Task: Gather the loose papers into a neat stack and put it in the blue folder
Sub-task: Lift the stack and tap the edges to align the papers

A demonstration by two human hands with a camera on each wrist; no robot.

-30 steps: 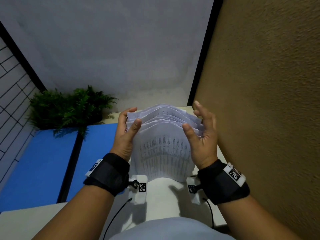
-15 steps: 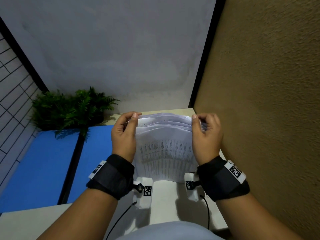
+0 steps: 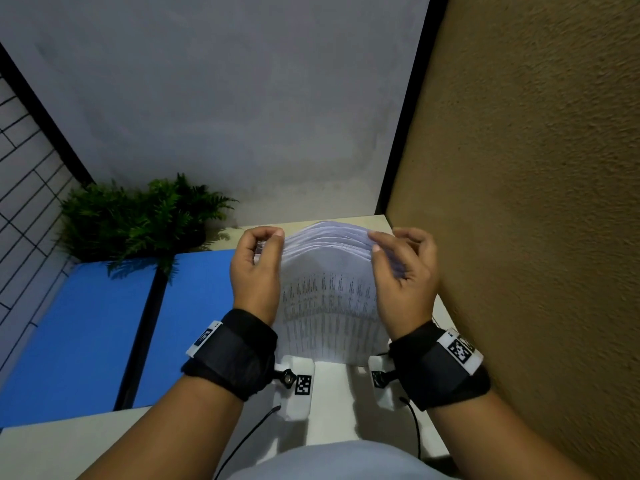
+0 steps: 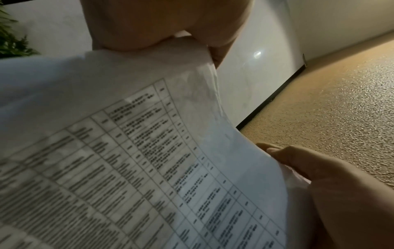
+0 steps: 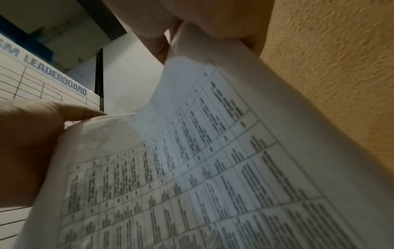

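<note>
A stack of printed papers [image 3: 329, 306] stands on edge on the white table [image 3: 332, 396], its top bowed up and the sheets fanned apart. My left hand [image 3: 268, 239] grips the stack's upper left edge, fingers curled round it. My right hand [image 3: 391, 242] pinches the upper right edge, thumb in front and fingers behind. The left wrist view shows the table-printed sheets [image 4: 127, 160] under my left hand [image 4: 166, 30]. In the right wrist view the same sheets [image 5: 192, 168] hang from my right hand [image 5: 192, 20]. The blue folder [image 3: 86, 341] lies open and flat to the left of the stack.
A green fern-like plant [image 3: 138, 220] stands behind the folder at the back left. A rough brown wall [image 3: 519, 237] runs close along the table's right side, and a grey wall closes the back. A lined whiteboard [image 3: 20, 168] is on the left.
A second ago my right fingers were spread beside the stack; they have since closed on its upper right edge. The sheets' tops have bowed and fanned again. Both hands stay in place.
</note>
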